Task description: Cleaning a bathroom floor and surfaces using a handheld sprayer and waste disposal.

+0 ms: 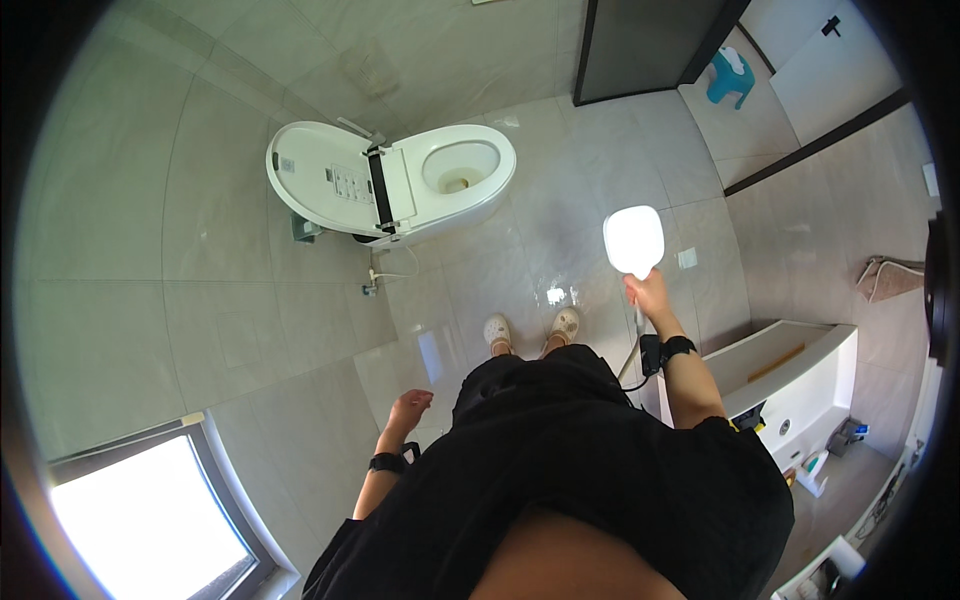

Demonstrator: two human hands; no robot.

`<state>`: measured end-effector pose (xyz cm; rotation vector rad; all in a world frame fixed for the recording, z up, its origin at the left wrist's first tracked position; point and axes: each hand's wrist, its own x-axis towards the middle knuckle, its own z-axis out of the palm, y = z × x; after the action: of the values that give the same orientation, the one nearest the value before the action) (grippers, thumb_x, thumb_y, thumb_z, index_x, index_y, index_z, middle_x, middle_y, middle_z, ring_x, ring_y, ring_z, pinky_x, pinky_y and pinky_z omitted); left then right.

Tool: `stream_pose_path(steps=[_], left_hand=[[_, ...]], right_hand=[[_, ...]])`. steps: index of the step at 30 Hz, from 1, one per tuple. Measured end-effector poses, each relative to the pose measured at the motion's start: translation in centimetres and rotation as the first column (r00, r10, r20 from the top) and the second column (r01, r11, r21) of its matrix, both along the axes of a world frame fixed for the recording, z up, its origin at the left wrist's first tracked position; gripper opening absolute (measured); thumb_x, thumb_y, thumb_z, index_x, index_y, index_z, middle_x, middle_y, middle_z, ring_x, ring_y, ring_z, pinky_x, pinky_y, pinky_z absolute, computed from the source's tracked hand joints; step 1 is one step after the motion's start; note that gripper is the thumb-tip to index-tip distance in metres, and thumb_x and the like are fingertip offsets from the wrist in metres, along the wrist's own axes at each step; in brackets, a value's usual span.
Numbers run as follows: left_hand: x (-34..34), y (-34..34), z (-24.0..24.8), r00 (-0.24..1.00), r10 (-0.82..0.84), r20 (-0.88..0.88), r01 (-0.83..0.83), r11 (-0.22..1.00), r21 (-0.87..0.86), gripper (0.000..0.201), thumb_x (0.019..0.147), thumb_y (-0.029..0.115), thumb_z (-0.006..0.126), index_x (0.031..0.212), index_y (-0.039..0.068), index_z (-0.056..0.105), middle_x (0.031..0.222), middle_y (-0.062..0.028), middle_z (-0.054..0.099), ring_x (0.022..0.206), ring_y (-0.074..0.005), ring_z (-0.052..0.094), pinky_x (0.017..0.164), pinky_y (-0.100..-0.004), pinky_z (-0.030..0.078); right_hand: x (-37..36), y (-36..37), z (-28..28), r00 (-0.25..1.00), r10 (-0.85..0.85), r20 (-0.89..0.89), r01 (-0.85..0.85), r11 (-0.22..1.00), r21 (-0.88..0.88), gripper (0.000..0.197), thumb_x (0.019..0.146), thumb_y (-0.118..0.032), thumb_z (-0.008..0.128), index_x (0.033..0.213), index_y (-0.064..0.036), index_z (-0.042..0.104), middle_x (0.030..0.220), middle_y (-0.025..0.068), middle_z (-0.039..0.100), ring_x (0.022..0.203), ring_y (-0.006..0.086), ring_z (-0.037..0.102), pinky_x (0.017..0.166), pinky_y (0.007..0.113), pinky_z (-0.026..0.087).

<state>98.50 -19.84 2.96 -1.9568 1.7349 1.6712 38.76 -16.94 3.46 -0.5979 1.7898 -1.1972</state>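
My right hand (pixel 649 293) is wrapped round the handle of a white hand shower (pixel 634 240). Its broad, rounded-square head points away from me over the tiled floor. A pale hose (pixel 629 362) runs down from below that hand towards my body. My left hand (pixel 408 410) hangs at my left side with loosely curled fingers and nothing visible in them. Ahead and to the left stands a white toilet (pixel 478 205) with its lid (pixel 318 178) raised. Some brownish matter (pixel 457 185) shows in the bowl. Both hands are apart from the toilet.
Wet patches (pixel 560 295) shine on the floor near my shoes (pixel 563 325). A white basin (pixel 800 400) is at my right. A dark-framed door panel (pixel 650 50) stands ahead, with a teal stool (pixel 731 80) beyond. A bright window (pixel 150 520) lies lower left. A cloth (pixel 890 280) hangs right.
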Motion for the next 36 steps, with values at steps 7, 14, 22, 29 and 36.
stream_pose_path(steps=[7,14,22,29,36], left_hand=[[0.8,0.5,0.8,0.999,0.043,0.012,-0.043,0.998,0.044,0.023,0.092,0.024,0.065,0.106,0.006,0.069,0.092,-0.0065,0.071,0.085,-0.0150,0.068,0.075,-0.0287,0.052],[1.3,1.4,1.4,0.998,0.064,0.000,-0.063,0.995,0.073,0.023,0.093,0.022,0.063,0.108,0.005,0.068,0.095,-0.0061,0.071,0.087,-0.0149,0.067,0.074,-0.0282,0.051],[1.8,2.2,1.5,0.998,0.061,0.030,-0.063,0.997,0.055,0.024,0.095,0.023,0.061,0.109,0.004,0.068,0.095,-0.0060,0.071,0.088,-0.0154,0.067,0.076,-0.0283,0.052],[1.7,2.7,1.2,0.996,0.092,0.002,-0.092,0.996,0.023,0.025,0.091,0.026,0.064,0.104,0.004,0.069,0.088,-0.0077,0.071,0.083,-0.0158,0.068,0.077,-0.0294,0.053],[2.2,3.2,0.5,0.993,0.115,-0.014,-0.114,0.992,0.052,0.025,0.091,0.025,0.064,0.104,0.004,0.069,0.089,-0.0079,0.071,0.084,-0.0160,0.068,0.078,-0.0299,0.053]], right_hand=[[4.4,-0.9,-0.5,0.962,0.202,0.182,-0.220,0.972,0.084,0.013,0.077,-0.013,0.062,0.075,-0.0005,0.061,0.054,0.0021,0.053,0.044,0.0118,0.049,0.042,0.029,0.040],[7.8,-5.1,0.5,0.903,0.401,0.156,-0.407,0.914,0.005,0.013,0.076,-0.012,0.062,0.076,0.0016,0.060,0.055,0.0034,0.054,0.042,0.0120,0.050,0.041,0.029,0.040],[9.5,-8.3,2.9,0.856,0.510,-0.082,-0.516,0.838,-0.176,0.018,0.075,-0.010,0.064,0.087,0.0023,0.066,0.055,0.0045,0.058,0.042,0.0134,0.052,0.043,0.029,0.042],[9.6,-10.3,4.8,0.876,0.480,-0.055,-0.480,0.853,-0.205,0.018,0.075,-0.011,0.067,0.088,0.0014,0.067,0.057,0.0042,0.059,0.043,0.0129,0.053,0.044,0.028,0.043],[10.1,-10.9,6.4,0.846,0.531,-0.047,-0.530,0.831,-0.170,0.019,0.075,-0.011,0.068,0.090,0.0003,0.068,0.059,0.0044,0.061,0.043,0.0122,0.054,0.043,0.028,0.043]])
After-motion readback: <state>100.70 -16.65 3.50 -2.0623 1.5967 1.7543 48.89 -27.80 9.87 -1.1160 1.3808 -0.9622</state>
